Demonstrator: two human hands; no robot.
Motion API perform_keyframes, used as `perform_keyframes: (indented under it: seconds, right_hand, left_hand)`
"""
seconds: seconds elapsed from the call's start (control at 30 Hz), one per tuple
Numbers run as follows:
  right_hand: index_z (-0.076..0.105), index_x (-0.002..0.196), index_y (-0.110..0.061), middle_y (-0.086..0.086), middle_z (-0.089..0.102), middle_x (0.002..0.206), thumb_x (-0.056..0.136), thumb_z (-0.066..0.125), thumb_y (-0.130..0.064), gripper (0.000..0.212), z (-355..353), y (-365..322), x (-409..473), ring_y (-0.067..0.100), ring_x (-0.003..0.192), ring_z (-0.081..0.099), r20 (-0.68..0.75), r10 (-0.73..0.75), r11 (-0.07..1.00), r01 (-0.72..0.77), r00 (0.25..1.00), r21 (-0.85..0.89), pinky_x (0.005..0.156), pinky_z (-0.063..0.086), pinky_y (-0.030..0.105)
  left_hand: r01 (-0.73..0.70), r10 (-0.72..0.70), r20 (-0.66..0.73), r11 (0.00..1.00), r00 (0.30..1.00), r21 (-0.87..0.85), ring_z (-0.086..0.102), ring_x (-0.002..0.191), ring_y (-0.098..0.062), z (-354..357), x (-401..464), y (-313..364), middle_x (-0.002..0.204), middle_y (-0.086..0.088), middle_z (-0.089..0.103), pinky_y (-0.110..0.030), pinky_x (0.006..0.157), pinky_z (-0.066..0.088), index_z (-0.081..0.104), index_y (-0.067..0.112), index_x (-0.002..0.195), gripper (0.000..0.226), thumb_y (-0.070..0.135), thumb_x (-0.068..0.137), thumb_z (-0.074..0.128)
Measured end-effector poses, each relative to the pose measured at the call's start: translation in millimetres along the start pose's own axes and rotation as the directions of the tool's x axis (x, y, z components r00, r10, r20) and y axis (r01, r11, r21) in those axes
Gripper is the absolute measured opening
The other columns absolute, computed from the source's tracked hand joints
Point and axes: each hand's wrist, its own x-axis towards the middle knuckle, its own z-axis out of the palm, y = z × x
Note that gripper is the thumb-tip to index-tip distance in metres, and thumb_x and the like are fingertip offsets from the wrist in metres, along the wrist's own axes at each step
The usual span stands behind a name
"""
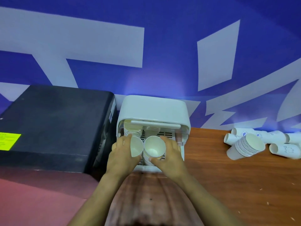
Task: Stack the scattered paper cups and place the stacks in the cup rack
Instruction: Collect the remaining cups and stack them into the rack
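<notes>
Cup rack (154, 110) stands on the desk (228, 176), hemmed left by a black box (53, 124); left hand (121, 152) grips one cup stack (136, 146), right hand (170, 154) another cup stack (154, 148), apparently at the rack mouth; loose cups (249, 144) lie well right.

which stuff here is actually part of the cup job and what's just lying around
Part of the job:
white plastic cup rack
left-hand white paper cup stack
right-hand white paper cup stack
scattered white paper cups on the wooden table

Just lying about:
black box-shaped machine
yellow label
</notes>
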Motion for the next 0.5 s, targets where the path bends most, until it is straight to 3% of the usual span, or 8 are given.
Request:
perform_keyframes:
  seconds: [0.17,0.37,0.5]
  right_hand:
    - [0.022,0.143,-0.039,-0.01,0.036,0.142,0.065,0.08,-0.045,0.098,3,11,-3,0.011,0.131,0.037,0.123,0.046,0.999,-0.048,0.991,0.011,0.106,0.035,0.028]
    - [0.007,0.148,-0.04,-0.008,0.033,0.148,0.064,0.076,-0.054,0.11,-9,14,-2,0.01,0.135,0.034,0.235,0.054,0.998,-0.055,0.97,-0.001,0.11,0.034,0.033]
    - [0.018,0.148,-0.035,-0.007,0.033,0.147,0.067,0.072,-0.055,0.099,-25,20,-13,0.01,0.133,0.038,0.21,0.054,0.998,-0.061,0.976,0.028,0.109,0.038,0.038]
  left_hand:
    - [-0.013,0.013,-0.002,1.0,1.0,-0.009,0.033,0.132,-0.026,6,-1,-5,0.151,0.005,0.026,-0.041,0.1,0.043,0.02,0.025,0.148,0.086,0.039,0.078,0.069]
    - [-0.01,0.01,0.028,1.0,1.0,-0.004,0.018,0.142,-0.026,-4,-3,1,0.158,0.001,0.014,-0.043,0.11,0.031,0.015,0.025,0.15,0.09,0.043,0.08,0.068]
    - [-0.1,0.097,-0.056,0.993,0.994,-0.054,0.02,0.14,-0.022,-14,-23,22,0.154,0.003,0.022,-0.038,0.11,0.029,0.024,0.029,0.147,0.082,0.034,0.078,0.069]
